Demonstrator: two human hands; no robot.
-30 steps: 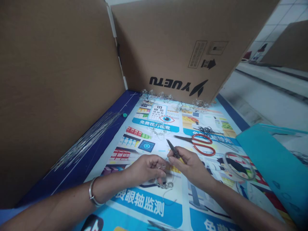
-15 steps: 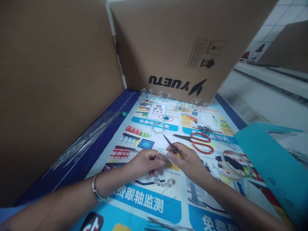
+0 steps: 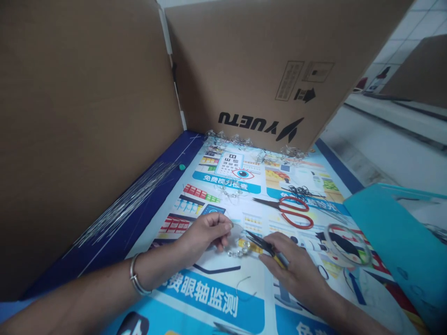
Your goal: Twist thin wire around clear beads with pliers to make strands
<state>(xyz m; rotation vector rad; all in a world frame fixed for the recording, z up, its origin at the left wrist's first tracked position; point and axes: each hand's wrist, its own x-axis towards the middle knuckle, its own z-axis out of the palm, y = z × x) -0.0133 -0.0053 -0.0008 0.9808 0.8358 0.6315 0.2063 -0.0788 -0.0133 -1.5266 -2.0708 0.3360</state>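
My left hand [image 3: 211, 232] pinches a thin wire [image 3: 234, 225] between thumb and fingers. From that wire hangs a short row of clear beads [image 3: 238, 253], just above the printed sheet. My right hand [image 3: 291, 260] is wrapped around yellow-handled pliers [image 3: 268, 249], whose dark pointed jaws reach left to the wire beside the beads. Whether the jaws grip the wire is too small to tell. Beyond the pliers lie scissors with red handles [image 3: 296, 213]. Another beaded wire piece [image 3: 228, 190] rests on the sheet farther back.
A bundle of straight wires [image 3: 122, 204] lies along the left cardboard wall [image 3: 87, 116]. More beaded pieces [image 3: 237, 139] line the back panel. To the right are a clear tape roll [image 3: 347, 244], a teal folder [image 3: 394, 232] and a dark wire tangle [image 3: 298, 190].
My right hand has moved right and down, and the pliers now point at the wire with their jaws. My left hand has shifted slightly left. The view has moved a little.
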